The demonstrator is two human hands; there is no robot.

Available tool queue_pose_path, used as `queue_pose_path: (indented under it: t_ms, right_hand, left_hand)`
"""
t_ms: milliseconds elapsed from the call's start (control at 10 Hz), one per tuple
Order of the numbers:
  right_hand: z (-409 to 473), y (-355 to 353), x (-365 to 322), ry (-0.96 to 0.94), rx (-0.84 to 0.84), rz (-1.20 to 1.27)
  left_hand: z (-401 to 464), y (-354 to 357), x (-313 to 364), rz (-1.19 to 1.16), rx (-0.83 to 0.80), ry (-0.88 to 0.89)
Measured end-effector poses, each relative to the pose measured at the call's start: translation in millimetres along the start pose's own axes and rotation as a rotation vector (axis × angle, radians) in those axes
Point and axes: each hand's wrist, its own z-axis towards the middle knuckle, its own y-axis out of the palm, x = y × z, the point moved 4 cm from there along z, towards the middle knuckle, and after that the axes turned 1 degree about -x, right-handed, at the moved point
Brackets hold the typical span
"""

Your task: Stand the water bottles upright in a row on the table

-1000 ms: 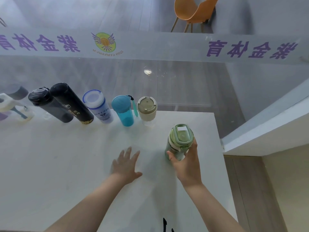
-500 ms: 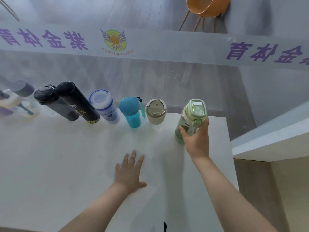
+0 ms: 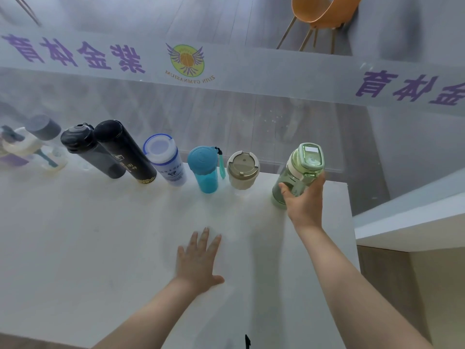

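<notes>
My right hand (image 3: 303,200) grips the pale green bottle (image 3: 299,170) upright at the right end of the row, near the white table's (image 3: 100,248) far edge. To its left stand a beige cup with a lid (image 3: 242,170), a blue bottle (image 3: 204,170), a white bottle with a blue rim (image 3: 164,158), a tall black flask (image 3: 124,151) and a dark grey bottle (image 3: 88,149). More bottles (image 3: 27,144) blur at the far left. My left hand (image 3: 200,260) rests flat on the table, fingers spread.
A glass wall with purple lettering (image 3: 83,54) and a round logo (image 3: 186,60) runs right behind the row. The table's right edge (image 3: 351,235) drops off beside a white ledge (image 3: 412,222). An orange chair (image 3: 322,13) stands beyond the glass.
My right hand has carried the green bottle from the middle of the table to the far edge, to the right of the beige cup. My left hand has stayed flat on the table.
</notes>
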Motion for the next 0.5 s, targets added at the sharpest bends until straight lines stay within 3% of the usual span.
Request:
queue_pose_path:
  t_ms: [300, 400, 500]
  right_hand:
    - [-4, -7, -9, 0.051, -0.066, -0.057]
    - [-7, -20, -12, 0.061, -0.069, -0.039]
    - [-15, -51, -27, 0.048, 0.051, 0.096]
  left_hand:
    - [-10, 2, -5, -0.031, 0.063, 0.037]
    - [-11, 0, -11, -0.029, 0.209, 0.112]
    - [-17, 8, -17, -0.014, 0.27, 0.119]
